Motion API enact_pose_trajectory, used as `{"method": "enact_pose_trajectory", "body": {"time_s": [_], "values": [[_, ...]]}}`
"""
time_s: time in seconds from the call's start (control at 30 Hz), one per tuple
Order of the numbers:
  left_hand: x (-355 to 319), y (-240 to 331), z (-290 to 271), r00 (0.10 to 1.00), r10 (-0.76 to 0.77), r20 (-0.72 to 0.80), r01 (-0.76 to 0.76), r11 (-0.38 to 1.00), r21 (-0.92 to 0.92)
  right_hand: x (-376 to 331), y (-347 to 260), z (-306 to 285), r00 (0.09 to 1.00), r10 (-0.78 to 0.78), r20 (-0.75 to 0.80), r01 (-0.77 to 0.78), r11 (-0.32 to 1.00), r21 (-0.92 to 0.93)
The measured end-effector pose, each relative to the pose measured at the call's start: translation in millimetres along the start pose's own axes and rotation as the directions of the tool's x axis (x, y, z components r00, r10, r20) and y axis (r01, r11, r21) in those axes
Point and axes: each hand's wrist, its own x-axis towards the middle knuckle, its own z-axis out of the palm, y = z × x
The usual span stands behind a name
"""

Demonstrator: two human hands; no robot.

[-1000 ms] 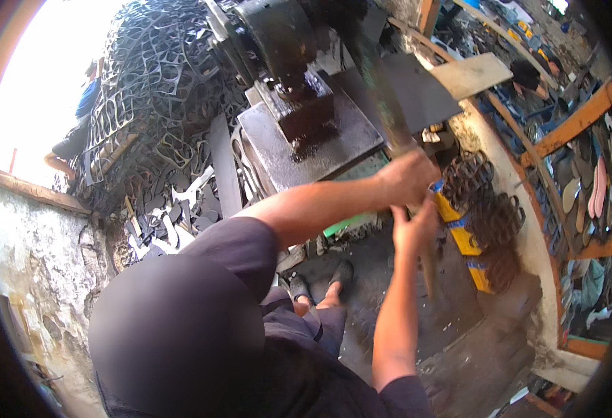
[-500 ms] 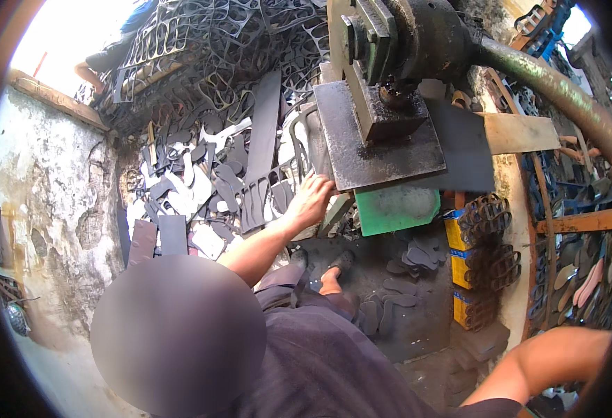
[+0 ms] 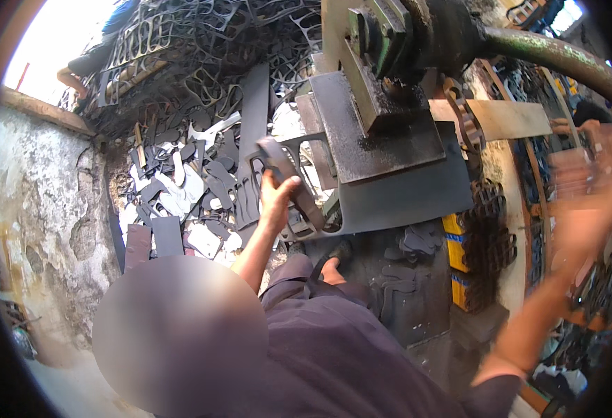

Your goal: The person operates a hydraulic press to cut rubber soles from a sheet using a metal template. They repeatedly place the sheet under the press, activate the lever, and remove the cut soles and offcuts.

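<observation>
Leaning left of the frame's middle, the die (image 3: 286,160) is grasped by the left hand (image 3: 276,200); through a slip, the sheet (image 3: 403,203) could be scored. That hand could be crushed under the press (image 3: 389,115) by a swung lever (image 3: 551,52), upper right. The right hand (image 3: 594,167), far right, is blurred; its hold cannot be told.

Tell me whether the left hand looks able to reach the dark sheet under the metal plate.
Probably yes: the near part of the dark sheet sticks out past the metal plate, though the left hand holds a curved band.
</observation>
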Motion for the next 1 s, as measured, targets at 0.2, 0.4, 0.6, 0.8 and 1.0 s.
{"method": "enact_pose_trajectory", "body": {"time_s": [0.2, 0.4, 0.6, 0.8, 1.0], "values": [[-57.1, 64.0, 100.4, 0.987, 0.154, -0.044, -0.134, 0.945, 0.299, -147.9, -221.3, 186.6, 0.926, 0.068, 0.372, -0.332, 0.619, 0.712], [-51.2, -33.1, 95.5, 0.988, 0.149, 0.05, -0.148, 0.779, 0.609, -177.0, -142.8, 214.8, 0.653, 0.648, 0.391, -0.701, 0.324, 0.635], [-15.4, -93.4, 80.9, 0.982, -0.074, -0.172, 0.169, 0.75, 0.639, -142.3, 35.4, 342.2, 0.611, 0.673, 0.418, -0.791, 0.488, 0.37], [-18.2, -75.9, -9.3, 0.944, -0.284, -0.165, 0.306, 0.943, 0.13, -118.7, 98.3, 507.7, 0.725, 0.557, 0.404, -0.684, 0.519, 0.513], [-11.1, -44.0, 9.0, 0.889, -0.423, -0.175, 0.456, 0.851, 0.26, -101.8, 191.5, 548.6, 0.643, 0.422, 0.639, -0.681, 0.696, 0.226]]}}
